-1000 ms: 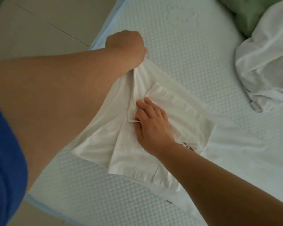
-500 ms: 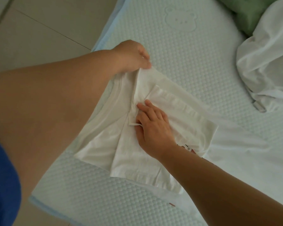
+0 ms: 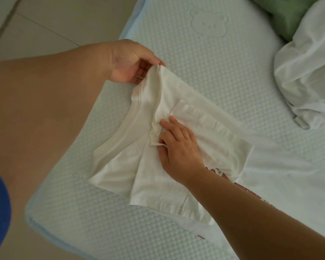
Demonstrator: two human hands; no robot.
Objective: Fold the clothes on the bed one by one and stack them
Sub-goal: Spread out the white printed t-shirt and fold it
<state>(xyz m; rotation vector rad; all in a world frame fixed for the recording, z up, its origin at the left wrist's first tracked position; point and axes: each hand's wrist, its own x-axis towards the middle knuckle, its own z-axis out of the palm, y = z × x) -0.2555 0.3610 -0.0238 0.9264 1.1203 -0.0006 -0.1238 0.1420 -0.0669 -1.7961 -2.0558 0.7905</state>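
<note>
A white T-shirt (image 3: 201,117) with a ribbed neckband lies partly folded on the quilted bed (image 3: 204,53), a red print showing beside my right wrist. My left hand (image 3: 131,62) pinches the shirt's shoulder corner near the collar and holds it lifted a little off the bed. My right hand (image 3: 178,145) lies flat on the middle of the shirt, fingers straight, pressing the fabric down at the fold line. The shirt's lower part runs under my right forearm and off to the right.
A crumpled white garment (image 3: 308,72) sits at the right edge, with a green cloth (image 3: 281,14) behind it at the top right. The bed's pale blue edge (image 3: 32,220) and corner are near my left arm; tiled floor (image 3: 54,21) lies beyond.
My left hand has turned palm up and drawn the pinched shoulder corner toward me, lifting it. The neckband now shows. My right hand has stayed pressed on the shirt.
</note>
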